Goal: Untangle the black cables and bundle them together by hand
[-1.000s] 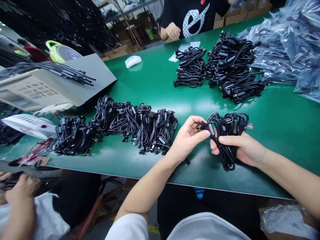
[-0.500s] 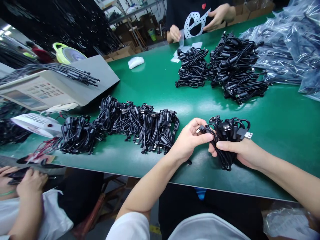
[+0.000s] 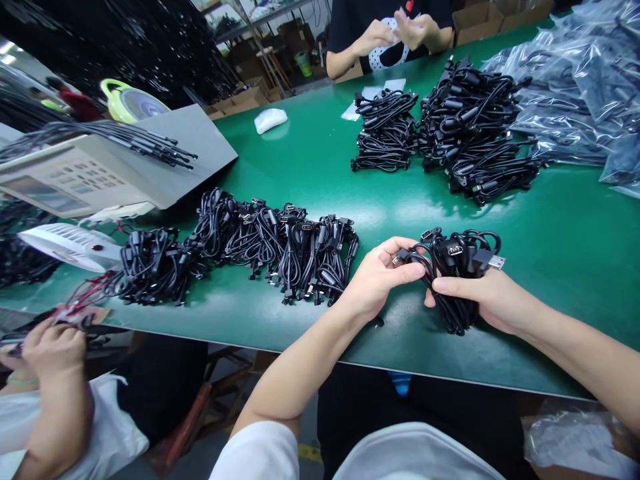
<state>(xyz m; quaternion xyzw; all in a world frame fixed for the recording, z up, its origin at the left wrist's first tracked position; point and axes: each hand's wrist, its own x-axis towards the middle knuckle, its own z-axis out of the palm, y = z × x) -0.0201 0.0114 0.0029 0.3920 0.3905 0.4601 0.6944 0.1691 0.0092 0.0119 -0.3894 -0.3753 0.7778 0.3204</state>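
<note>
A bundle of coiled black cables (image 3: 457, 300) is between my hands, just above the green table's near side. My right hand (image 3: 493, 300) grips it from the right, thumb across the front. With thumb and fingers, my left hand (image 3: 387, 277) pinches a cable at the bundle's left side; a small plug sticks out above that thumb. A USB-type connector (image 3: 454, 251) faces up on the bundle, and a flat metal plug (image 3: 496, 262) pokes out at its right. The fingers behind the bundle are partly hidden. Left of my hands lies a row of coiled cables (image 3: 300, 257).
Stacked cable bundles (image 3: 465, 133) and plastic bags of cables (image 3: 575, 100) lie at the far right. A grey test machine (image 3: 125, 167) and a white fan (image 3: 70, 247) stand at left. Co-workers' hands show across the table (image 3: 300, 167) and at lower left.
My hands keep hold of the bundle, nearly still; the metal plug at its right shows more clearly. The co-worker opposite has brought both hands together, and the left co-worker's hands have risen.
</note>
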